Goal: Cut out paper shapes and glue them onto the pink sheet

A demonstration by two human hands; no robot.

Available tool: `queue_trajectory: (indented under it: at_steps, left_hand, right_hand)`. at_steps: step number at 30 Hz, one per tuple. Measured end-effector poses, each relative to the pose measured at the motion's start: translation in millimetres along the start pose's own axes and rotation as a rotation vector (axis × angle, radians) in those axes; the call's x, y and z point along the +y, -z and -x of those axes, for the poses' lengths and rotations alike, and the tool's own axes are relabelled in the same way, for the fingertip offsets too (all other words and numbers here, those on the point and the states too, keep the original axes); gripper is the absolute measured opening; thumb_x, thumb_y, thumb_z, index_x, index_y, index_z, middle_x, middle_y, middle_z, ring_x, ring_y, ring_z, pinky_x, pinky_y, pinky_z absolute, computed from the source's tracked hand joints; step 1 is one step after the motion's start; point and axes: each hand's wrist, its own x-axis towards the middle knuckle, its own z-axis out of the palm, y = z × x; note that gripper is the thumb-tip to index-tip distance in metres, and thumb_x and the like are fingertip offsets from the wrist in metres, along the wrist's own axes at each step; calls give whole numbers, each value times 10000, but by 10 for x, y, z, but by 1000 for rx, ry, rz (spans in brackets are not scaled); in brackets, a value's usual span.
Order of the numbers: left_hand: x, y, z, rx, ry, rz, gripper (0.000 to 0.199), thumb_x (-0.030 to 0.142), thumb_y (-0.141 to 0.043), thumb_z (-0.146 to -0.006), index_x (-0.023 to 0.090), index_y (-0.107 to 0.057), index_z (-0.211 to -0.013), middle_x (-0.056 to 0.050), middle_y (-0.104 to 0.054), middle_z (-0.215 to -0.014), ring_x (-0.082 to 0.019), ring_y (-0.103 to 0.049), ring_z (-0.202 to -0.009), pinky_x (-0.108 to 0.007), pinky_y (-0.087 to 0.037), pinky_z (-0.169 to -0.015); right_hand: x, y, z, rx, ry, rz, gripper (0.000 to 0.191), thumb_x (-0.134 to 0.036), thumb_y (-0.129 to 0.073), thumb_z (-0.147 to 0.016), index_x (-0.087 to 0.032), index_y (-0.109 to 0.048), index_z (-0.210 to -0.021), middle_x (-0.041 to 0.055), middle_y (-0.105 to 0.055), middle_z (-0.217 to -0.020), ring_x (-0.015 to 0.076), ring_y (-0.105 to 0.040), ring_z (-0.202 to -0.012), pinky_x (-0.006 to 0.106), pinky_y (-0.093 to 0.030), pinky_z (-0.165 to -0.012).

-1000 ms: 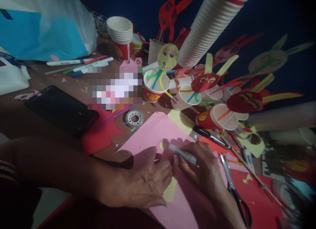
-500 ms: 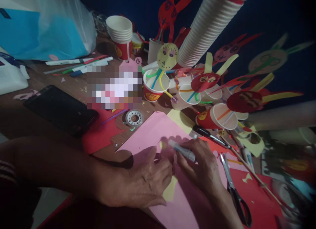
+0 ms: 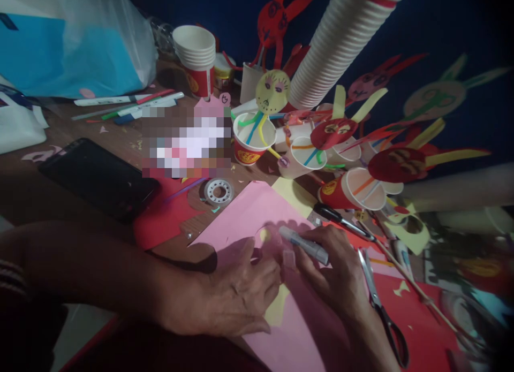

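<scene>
My right hand [image 3: 335, 265] is closed around a slim translucent glue stick [image 3: 309, 246], which tilts over the pink paper. A small clear cap [image 3: 288, 259] shows by the fingertips of that hand. My left hand [image 3: 236, 291] presses down with its index finger pointing away and the other fingers curled. Under its fingertips lies a small pink paper cut-out [image 3: 273, 243] with a yellow spot [image 3: 265, 236], partly hidden by the fingers. Both hands are over a large pink sheet [image 3: 244, 211]. A yellow paper piece [image 3: 279, 308] pokes out beneath my left hand.
Scissors [image 3: 377, 297] and a black pen [image 3: 345, 222] lie to the right. A tape roll [image 3: 219, 191] and a phone [image 3: 100, 176] are on the left. Paper cups with paper-faced figures [image 3: 255, 139] stand behind, beside a tall leaning cup stack [image 3: 345, 45].
My right hand and the glue stick have shifted slightly right, away from the yellow spot. The clear cap now shows by its fingers. My left hand has stayed in place.
</scene>
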Motion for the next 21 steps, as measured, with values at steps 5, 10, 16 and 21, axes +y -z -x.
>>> queue_trajectory:
  at_steps: [5,10,16,21]
  left_hand:
    - [0,8,1,-27,0,0,561,552,-363,-856,105,-563,-1131,-165,-553,-1106,-281,-474,-1010,-500,-324,-949]
    - [16,-12,21,-17,4,27,533,553,-366,-854,132,-577,-1104,-152,-551,-1104,-280,-473,-1014,-516,-310,-960]
    - [6,-1,13,-16,-6,2,567,556,-355,-857,112,-566,-1139,-146,-552,-1099,-289,-455,-1050,-485,-328,-951]
    - [8,5,13,-8,-16,-10,549,561,-367,-851,142,-572,-1142,-125,-553,-1112,-287,-442,-1066,-477,-325,-957]
  right_hand:
    - [-1,-66,3,-54,58,62,82,-179,-580,-783,-169,-568,-864,47,-602,-715,210,-519,-683,349,-402,-640]
    - [-26,-57,11,-87,110,96,75,-152,-590,-767,-172,-572,-837,38,-593,-679,212,-493,-673,347,-378,-629]
    - [-10,45,23,-76,42,-34,66,-178,-606,-782,-171,-573,-839,31,-598,-693,188,-512,-677,329,-392,-637]
    - [15,65,19,-4,56,10,78,-181,-612,-775,-161,-571,-837,40,-590,-685,194,-521,-661,343,-404,-625]
